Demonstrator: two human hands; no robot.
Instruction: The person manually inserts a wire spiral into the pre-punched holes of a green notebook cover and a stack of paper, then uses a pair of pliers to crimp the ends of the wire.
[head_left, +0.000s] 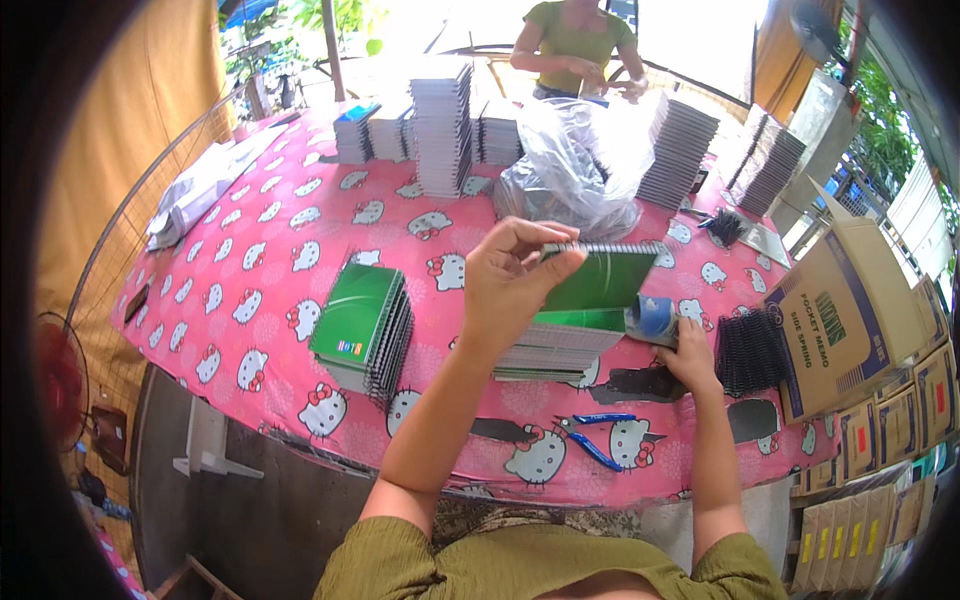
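Notebook (pixel 606 275), green with spiral binding along its raised edge, held tilted just over a stack of notebooks (pixel 555 350), wire edge pinched between thumb and fingers of the left hand (pixel 515 275). Right hand (pixel 690 355) low beside the stack, fingers bent at a blue-and-grey object (pixel 653 318), cannot tell whether gripping or merely touching; blue-handled cutters (pixel 600 435) lie nearer the body on pink tablecloth (pixel 250 270), black wire coils (pixel 750 355) and carton (pixel 850 300) off to the right
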